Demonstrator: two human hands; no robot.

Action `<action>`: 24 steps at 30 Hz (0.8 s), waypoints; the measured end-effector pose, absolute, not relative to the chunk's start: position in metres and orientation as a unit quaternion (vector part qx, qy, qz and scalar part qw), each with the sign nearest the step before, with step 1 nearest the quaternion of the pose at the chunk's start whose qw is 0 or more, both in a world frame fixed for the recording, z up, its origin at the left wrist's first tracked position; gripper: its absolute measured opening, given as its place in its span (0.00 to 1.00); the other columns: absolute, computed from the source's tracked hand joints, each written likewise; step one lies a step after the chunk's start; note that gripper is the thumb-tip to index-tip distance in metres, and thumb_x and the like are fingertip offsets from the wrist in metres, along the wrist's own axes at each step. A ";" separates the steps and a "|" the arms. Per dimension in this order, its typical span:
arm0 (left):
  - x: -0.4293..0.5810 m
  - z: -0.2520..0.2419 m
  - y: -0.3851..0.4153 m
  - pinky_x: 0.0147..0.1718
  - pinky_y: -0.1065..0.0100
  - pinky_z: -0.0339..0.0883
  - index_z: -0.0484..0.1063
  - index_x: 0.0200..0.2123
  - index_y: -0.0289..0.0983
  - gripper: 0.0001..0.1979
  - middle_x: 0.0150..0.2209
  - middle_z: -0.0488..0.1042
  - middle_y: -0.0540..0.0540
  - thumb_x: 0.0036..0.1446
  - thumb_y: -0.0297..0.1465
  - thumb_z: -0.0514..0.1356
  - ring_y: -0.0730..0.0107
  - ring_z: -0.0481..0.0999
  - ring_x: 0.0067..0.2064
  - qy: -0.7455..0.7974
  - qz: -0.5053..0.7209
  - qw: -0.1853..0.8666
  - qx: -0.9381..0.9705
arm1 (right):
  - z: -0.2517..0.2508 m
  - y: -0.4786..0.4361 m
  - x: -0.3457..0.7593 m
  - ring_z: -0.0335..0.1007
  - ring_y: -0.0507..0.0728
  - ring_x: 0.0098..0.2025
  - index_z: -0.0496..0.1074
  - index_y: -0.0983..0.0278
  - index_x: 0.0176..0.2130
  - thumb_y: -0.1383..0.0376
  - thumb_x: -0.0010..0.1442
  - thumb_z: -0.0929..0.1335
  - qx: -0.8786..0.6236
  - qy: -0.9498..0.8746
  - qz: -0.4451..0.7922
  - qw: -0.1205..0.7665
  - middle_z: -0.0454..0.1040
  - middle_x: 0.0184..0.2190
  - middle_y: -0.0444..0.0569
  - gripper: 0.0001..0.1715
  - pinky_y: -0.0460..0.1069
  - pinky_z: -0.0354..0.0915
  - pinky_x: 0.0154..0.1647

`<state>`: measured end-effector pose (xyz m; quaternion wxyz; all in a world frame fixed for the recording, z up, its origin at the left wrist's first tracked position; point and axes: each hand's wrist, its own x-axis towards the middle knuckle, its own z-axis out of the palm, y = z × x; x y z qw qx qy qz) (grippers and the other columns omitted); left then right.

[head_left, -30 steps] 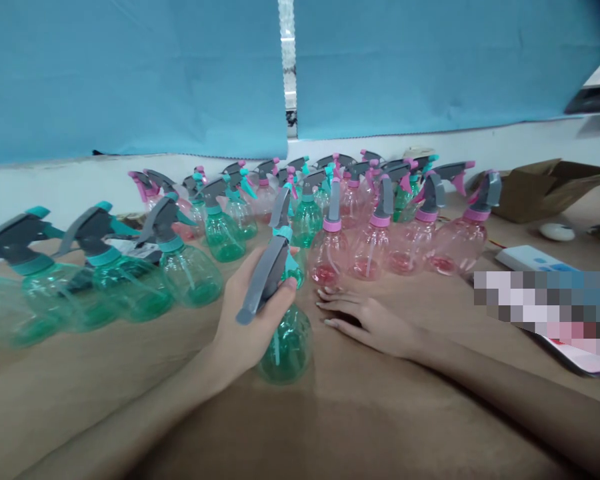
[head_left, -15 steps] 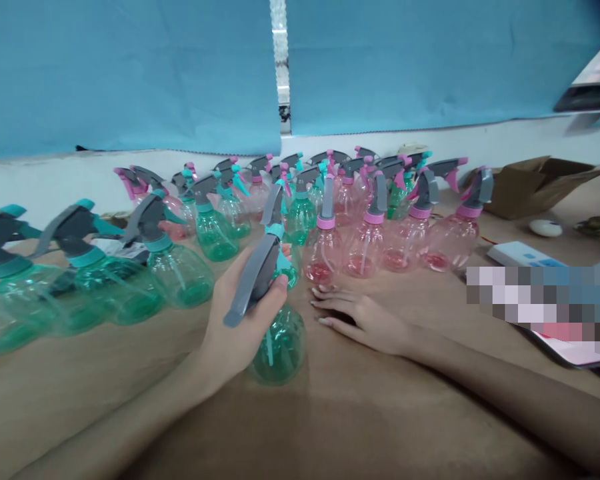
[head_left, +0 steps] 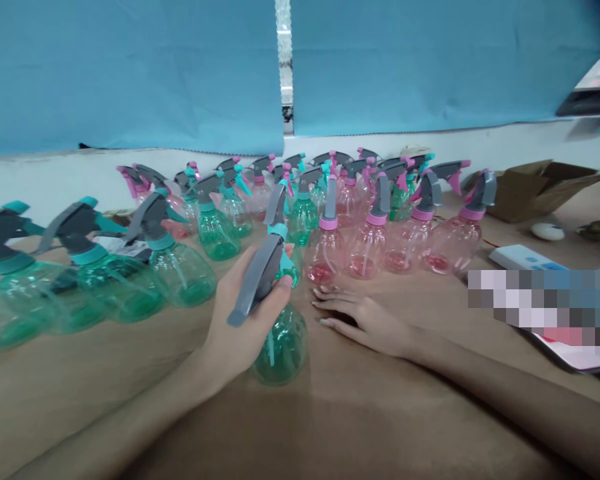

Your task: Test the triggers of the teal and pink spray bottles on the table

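Note:
My left hand is wrapped round the neck of a green spray bottle, which has a grey trigger head with a turquoise collar. The bottle stands upright on the tabletop, and its neck is partly hidden by my fingers. On the table to its right lies my right hand, palm down with fingers stretched out and nothing in it. Just beyond those fingertips is a pink spray bottle with a little pink colour at its base. A row of green spray bottles reaches out to the left.
Several more pink and green spray bottles crowd the back. At right are an open cardboard box, a white rounded object, a white and blue box and a partly blurred-out flat item. Blue cloth covers the wall.
The view has shifted very slightly, so everything sits a little further right. Both hands and the held spray bottle otherwise keep their places.

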<state>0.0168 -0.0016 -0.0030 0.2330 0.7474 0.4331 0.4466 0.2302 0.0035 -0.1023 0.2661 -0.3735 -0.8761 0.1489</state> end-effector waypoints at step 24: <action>0.015 0.001 -0.003 0.26 0.68 0.63 0.65 0.32 0.42 0.02 0.26 0.65 0.52 0.53 0.33 0.57 0.70 0.66 0.26 0.445 0.426 0.214 0.758 | -0.100 0.002 0.230 0.60 0.56 0.59 0.67 0.61 0.54 0.58 0.65 0.60 -0.377 -0.877 0.154 0.256 0.68 0.55 0.49 0.20 0.56 0.56 0.60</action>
